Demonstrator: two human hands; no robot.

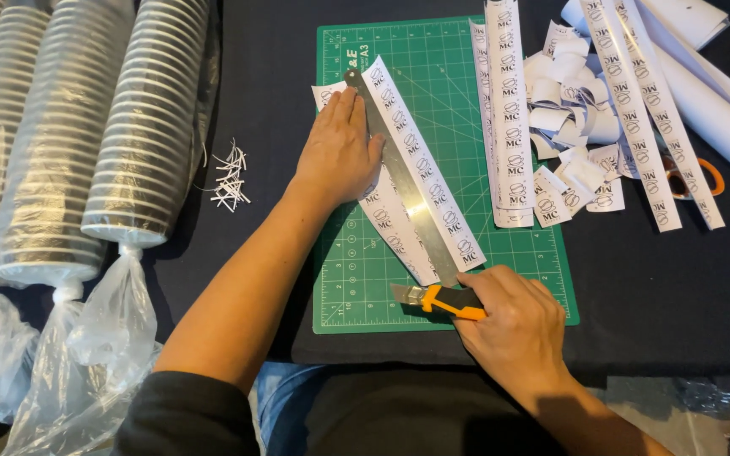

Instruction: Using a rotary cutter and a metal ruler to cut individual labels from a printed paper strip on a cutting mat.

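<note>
The paper strip [422, 165] lay slantwise on the green mat [542, 279] at the centre of the frame, running from upper left down to lower right, with a steel ruler [399, 177] laid along its left edge and a second printed strip [392, 230] showing on the ruler's other side. The left hand [337, 152] pressed flat on the ruler's upper part, fingers together and stretched out, holding it down rather than gripping anything. The right hand [513, 325], at lower centre, was closed around an orange and black knife [439, 300], its blade end lying just below the ruler's lower end. To my eye the strip was thin, light and limp, apt to slide or curl, so it was best pinned flat under the ruler, not pinched. More long strips [509, 110] and a heap of cut labels [572, 127] lay at upper right, with orange scissors [693, 179] partly buried beneath them. Bagged cup stacks [78, 135] filled the left side, and thin white offcuts [230, 176] lay scattered just beside them on the dark table [661, 287].
</note>
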